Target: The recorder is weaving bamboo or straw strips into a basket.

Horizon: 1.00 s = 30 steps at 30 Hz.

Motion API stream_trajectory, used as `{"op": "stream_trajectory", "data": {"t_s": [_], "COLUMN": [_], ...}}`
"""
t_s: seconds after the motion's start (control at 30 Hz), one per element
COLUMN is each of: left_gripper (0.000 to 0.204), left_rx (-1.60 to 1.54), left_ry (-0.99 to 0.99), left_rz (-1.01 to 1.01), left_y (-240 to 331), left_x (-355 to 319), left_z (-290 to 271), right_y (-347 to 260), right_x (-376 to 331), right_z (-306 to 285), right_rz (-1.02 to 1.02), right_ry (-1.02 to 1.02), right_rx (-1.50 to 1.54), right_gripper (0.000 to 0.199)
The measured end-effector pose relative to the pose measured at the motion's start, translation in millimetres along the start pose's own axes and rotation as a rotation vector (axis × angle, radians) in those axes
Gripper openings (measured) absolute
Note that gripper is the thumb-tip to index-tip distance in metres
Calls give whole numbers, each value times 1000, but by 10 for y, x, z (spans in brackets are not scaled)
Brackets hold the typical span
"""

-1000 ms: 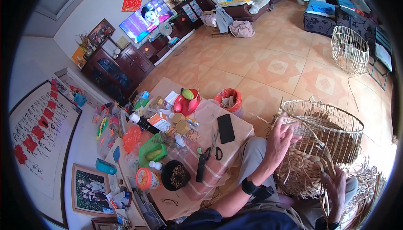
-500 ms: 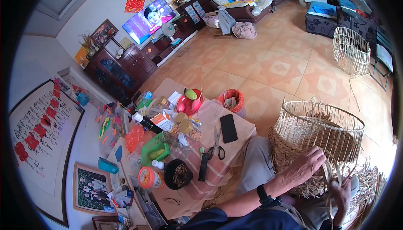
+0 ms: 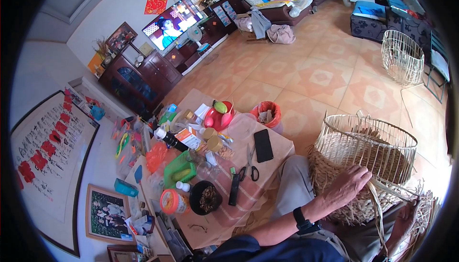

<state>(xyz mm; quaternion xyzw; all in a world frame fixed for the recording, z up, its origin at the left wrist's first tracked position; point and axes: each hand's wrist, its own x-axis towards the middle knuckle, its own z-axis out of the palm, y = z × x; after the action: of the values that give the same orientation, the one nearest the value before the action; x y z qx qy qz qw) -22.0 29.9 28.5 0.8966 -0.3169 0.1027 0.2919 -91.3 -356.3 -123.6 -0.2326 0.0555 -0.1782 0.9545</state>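
A half-woven basket [image 3: 334, 159] stands by my knees, with pale upright stakes above a thick braided wall. My left hand [image 3: 351, 184], a black watch on its wrist, presses closed fingers against the near side of the weave, at the base of the stakes. From there a flat straw strand [image 3: 393, 191] runs tight to the right, into the closed fingers of my right hand [image 3: 405, 218]. A second, looser strand [image 3: 379, 214] hangs down from beside my left fingertips. Loose dry straw [image 3: 428, 209] lies in a heap beyond my right hand.
Left of my knee, a cloth-covered table [image 3: 272, 176] carries a phone [image 3: 263, 145], scissors [image 3: 250, 164], a black bowl [image 3: 201, 208], a green basket [image 3: 173, 170] and jars. A red-lined bin [image 3: 266, 113] stands behind it. Another bare frame basket [image 3: 402, 61] sits on the tiled floor.
My right hand has moved outward to the right, drawing the strand out straight. My left hand stays at the basket wall. The view has shifted slightly, and the television picture differs.
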Motion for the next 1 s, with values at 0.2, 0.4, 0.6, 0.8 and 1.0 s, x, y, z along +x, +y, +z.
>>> {"op": "stream_trajectory", "data": {"t_s": [0.2,0.4,0.6,0.8,1.0], "left_gripper": [34,35,40,45,36], "left_rx": [10,-1,-174,-294,-337], "left_ry": [153,-34,45,16,44], "left_rz": [113,47,9,-97,-40], "left_y": [-71,-42,-152,-145,-238], "left_x": [2,59,83,168,162], "left_z": [65,110,208,118,189], "right_y": [-363,-394,-382,-489,-560], "right_x": [-91,-146,-294,20,168], "right_z": [-1,-601,93,-634,-272], "right_rz": [442,-389,317,-26,-233], "right_ry": [63,-88,-174,-69,359], "right_rx": [-642,-1328,-909,-577,-317], "right_gripper": [52,60,26,54,41]}}
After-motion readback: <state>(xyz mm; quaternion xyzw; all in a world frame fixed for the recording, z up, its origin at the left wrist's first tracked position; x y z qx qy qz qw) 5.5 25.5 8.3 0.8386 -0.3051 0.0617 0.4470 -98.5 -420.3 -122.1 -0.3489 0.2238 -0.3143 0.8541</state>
